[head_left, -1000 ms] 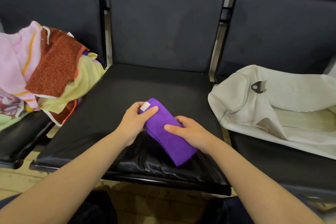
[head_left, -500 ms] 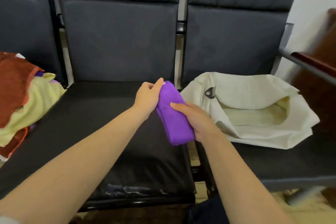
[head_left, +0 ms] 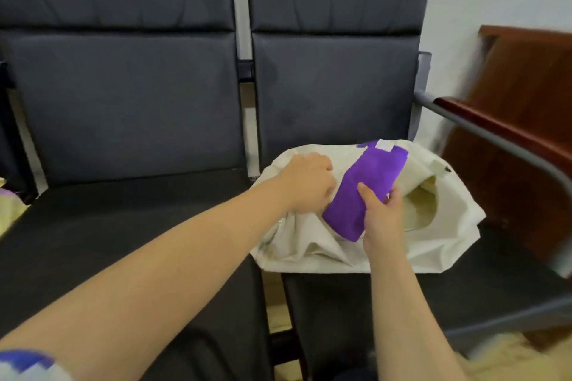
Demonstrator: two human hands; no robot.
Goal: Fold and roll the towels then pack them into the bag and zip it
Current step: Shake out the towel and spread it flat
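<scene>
- While the right hand [head_left: 382, 219] clamps the rolled purple towel [head_left: 360, 192] between thumb and fingers, the roll hangs tilted over the cream fabric bag [head_left: 312, 254], its white-tagged end aimed toward the opening.
- Fisted on the bag's near-left edge, the left hand [head_left: 306, 184] appears to be gripping the cloth, though its fingertips are hidden.
- Sitting slumped on the right-hand black seat [head_left: 433, 297], the bag has a mouth that gapes only partly.
- Likely trouble: the free tagged end could loosen and unroll if it drags on the rim.
- Should the left hand let the soft edge sag, the opening may collapse and block the roll.
</scene>
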